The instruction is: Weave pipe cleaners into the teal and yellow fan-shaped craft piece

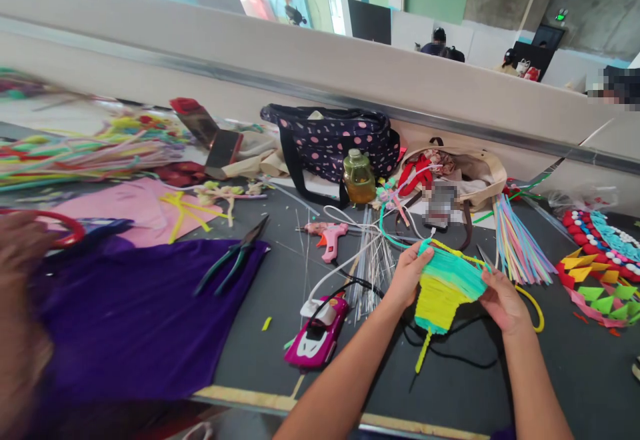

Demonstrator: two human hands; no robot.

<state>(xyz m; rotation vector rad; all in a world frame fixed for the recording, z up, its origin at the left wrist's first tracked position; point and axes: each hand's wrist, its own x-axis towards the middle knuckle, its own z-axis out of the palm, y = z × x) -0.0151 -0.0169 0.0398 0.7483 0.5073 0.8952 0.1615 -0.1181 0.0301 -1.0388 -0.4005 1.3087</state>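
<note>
Both hands (407,273) (503,300) grip woven piece (445,287) edges.

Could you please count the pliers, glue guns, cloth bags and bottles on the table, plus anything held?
Pliers: 1
Glue gun: 1
Cloth bags: 2, polka-dot bag, tan bag
Bottle: 1
Woven piece, in left hand and right hand: 1
Total: 6

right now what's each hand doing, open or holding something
Left hand: closed on the left edge of the woven piece.
Right hand: closed on the right edge of the woven piece.
</note>
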